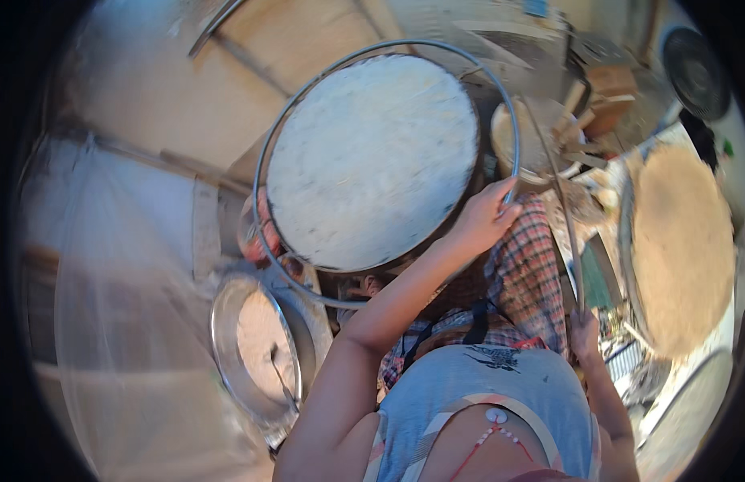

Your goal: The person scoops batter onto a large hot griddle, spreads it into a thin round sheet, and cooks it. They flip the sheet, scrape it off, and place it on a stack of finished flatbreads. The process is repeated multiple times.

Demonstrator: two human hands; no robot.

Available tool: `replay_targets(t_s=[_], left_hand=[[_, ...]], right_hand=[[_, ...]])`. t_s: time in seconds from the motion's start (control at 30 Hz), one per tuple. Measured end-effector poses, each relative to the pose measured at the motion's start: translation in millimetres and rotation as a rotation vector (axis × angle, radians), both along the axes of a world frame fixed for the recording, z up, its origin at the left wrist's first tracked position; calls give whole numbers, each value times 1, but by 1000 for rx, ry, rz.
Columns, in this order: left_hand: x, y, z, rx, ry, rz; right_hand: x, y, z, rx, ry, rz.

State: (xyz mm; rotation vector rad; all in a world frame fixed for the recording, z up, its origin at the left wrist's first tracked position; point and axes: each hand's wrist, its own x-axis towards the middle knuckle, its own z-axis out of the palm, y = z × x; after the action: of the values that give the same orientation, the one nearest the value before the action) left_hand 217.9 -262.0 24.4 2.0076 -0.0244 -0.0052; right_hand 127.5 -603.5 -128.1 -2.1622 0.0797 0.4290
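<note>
My left hand (pixel 487 214) is closed on the rim of a large thin hoop (pixel 261 147), grey-blue, which surrounds the outline of a round white surface (pixel 372 162) from this view. Whether hoop and surface touch, I cannot tell. At the lower right my right hand (pixel 583 334) grips the lower end of a long thin stick (pixel 559 187), which points up and away beside the checked cloth (pixel 526 259) over my legs. Left of my left arm stands a metal basin (pixel 219 337) of pale, pinkish contents with a ladle (pixel 280 376) in it.
On the right lies a round tan disc (pixel 680 247) with a dark edge. Behind my left hand is a round container (pixel 508 135) near pieces of wood (pixel 607 102). A fan (pixel 695 72) stands at the upper right. Sheer netting (pixel 119 301) hangs at left.
</note>
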Motion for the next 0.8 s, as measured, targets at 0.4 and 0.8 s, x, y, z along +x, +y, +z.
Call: replay_targets(t_s=[0.4, 0.8], left_hand=[[72, 43, -33, 751, -213, 202], [36, 61, -58, 712, -190, 352]], right_hand=[[69, 40, 110, 517, 253, 112], [62, 54, 119, 422, 425, 142]])
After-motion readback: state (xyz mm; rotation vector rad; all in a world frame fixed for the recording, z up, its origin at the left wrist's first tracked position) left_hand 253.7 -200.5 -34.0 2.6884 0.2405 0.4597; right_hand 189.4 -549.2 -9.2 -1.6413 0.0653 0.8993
